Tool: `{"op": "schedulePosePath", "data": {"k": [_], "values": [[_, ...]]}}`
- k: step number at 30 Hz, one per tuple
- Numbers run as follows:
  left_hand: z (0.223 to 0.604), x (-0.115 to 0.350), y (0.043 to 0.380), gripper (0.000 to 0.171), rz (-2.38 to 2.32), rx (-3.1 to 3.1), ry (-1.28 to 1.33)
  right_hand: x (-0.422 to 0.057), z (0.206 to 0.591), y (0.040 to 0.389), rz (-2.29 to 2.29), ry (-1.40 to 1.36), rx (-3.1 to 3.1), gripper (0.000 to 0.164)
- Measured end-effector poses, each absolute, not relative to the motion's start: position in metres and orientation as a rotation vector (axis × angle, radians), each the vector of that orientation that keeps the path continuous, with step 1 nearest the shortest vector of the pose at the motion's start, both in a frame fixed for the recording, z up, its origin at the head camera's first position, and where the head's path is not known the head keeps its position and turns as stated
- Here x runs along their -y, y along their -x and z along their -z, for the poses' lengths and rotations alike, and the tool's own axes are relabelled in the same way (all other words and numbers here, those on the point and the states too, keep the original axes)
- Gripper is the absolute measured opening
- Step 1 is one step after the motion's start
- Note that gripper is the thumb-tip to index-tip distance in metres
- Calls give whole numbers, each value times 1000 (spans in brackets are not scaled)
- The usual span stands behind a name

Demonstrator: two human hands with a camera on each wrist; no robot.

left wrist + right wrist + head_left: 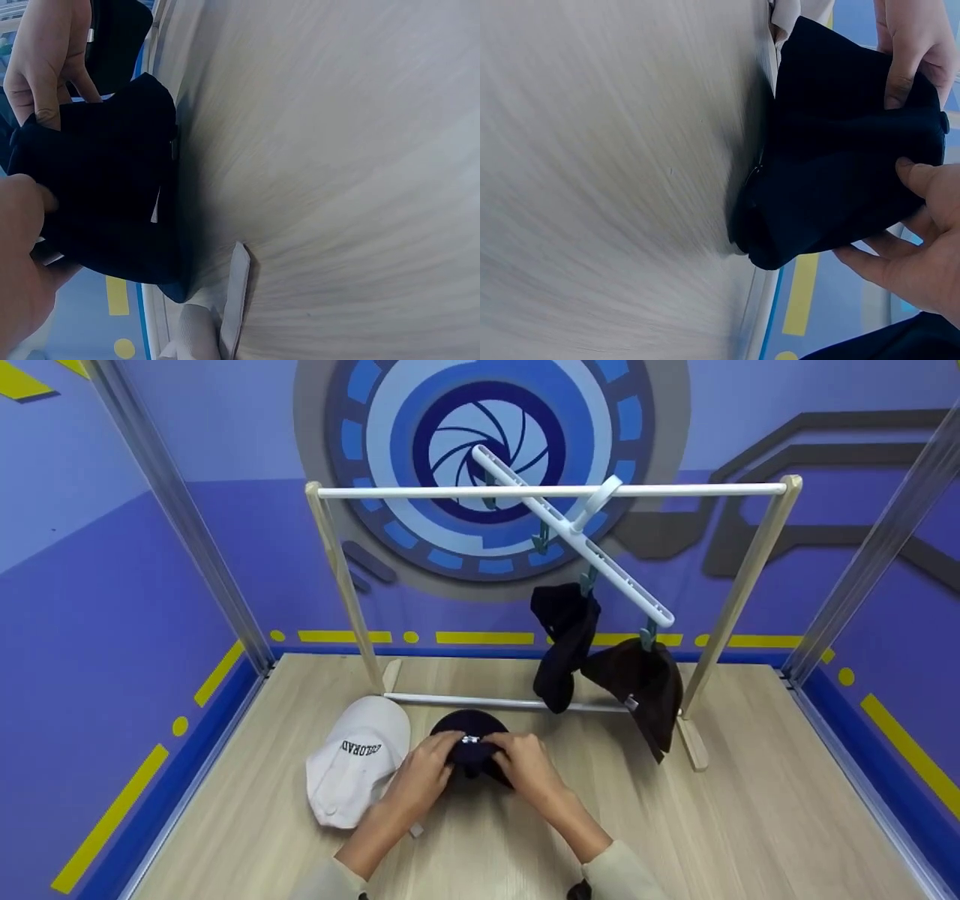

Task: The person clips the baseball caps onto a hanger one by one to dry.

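Observation:
A dark navy cap (469,721) with a small white emblem is held low over the wooden tabletop. On its left side my left hand (427,769) grips it, thumb laid against the fabric. From the other side my right hand (531,765) pinches it near the emblem. In the left wrist view the cap (97,172) appears folded, its lower edge close to the wood. The right wrist view shows the thumbs of both hands on the dark cloth (840,142). Just left of my left hand lies a white cap (360,765) with dark lettering.
A wooden rack with a white rod (420,493) stands behind. From it a white hanger (577,536) hangs slantwise, with teal clips (540,538). A black cap (562,645) and a dark brown cap (645,682) hang from clips. Patterned walls enclose the table (750,810).

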State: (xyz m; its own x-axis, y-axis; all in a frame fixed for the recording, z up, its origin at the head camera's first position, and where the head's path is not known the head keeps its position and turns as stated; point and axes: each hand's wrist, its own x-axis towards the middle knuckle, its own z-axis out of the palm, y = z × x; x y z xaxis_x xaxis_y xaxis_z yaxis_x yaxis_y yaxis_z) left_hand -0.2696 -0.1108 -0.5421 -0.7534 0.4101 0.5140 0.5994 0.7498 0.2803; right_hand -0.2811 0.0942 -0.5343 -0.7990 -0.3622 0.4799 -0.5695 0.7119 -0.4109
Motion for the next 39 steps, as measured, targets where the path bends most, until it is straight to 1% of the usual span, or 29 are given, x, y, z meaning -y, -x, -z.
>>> {"op": "schedulePosePath", "data": {"k": [12, 33, 39], "values": [[540, 111, 264, 40, 590, 2468, 817, -93, 536, 279, -771, -700, 2584, 22], [545, 108, 268, 41, 497, 2407, 863, -94, 540, 279, -862, -683, 2559, 24], [541, 106, 270, 40, 516, 2402, 865, -97, 536, 280, -834, -683, 2538, 27]]}}
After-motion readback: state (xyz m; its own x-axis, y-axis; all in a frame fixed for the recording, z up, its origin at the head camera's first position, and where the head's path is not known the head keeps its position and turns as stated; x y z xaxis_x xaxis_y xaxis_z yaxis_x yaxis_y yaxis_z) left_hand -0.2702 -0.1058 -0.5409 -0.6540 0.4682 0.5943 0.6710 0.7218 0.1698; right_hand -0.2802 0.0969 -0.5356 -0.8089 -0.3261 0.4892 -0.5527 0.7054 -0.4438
